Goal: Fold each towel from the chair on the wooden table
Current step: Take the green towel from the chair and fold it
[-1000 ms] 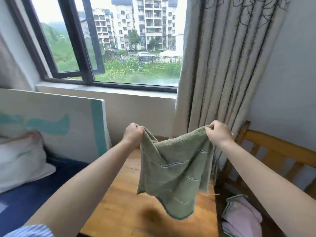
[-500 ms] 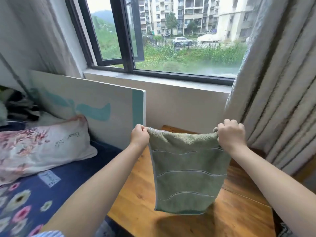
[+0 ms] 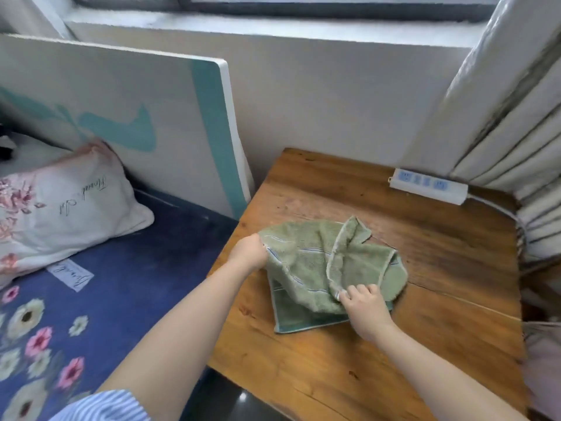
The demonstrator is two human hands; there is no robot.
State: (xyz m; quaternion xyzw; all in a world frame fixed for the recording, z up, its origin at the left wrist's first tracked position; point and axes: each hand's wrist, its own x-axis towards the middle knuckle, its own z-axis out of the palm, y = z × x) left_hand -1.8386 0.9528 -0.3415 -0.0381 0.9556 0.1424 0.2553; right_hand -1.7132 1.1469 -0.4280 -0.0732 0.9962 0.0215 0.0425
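Daylight falls from a dark-framed window (image 3: 303, 4) over a pale sill and white wall (image 3: 318, 110). A cream curtain (image 3: 501, 123) hangs in folds at the right. A white board with teal shapes (image 3: 127, 117) leans against the wall beside a bed with a navy floral sheet (image 3: 100, 299) and 1 flowered pillow (image 3: 57, 214). 1 white power strip (image 3: 428, 189) lies near the curtain.

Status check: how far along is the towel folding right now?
Done: the green towel is down on the wooden table, partly doubled over but rumpled. No finished, folded towel shows on the table. In hand: the left hand grips its left edge and the right hand pinches the near edge, mid-fold. Left: squaring and finishing this fold, then the pink cloth at the right edge, probably another towel.
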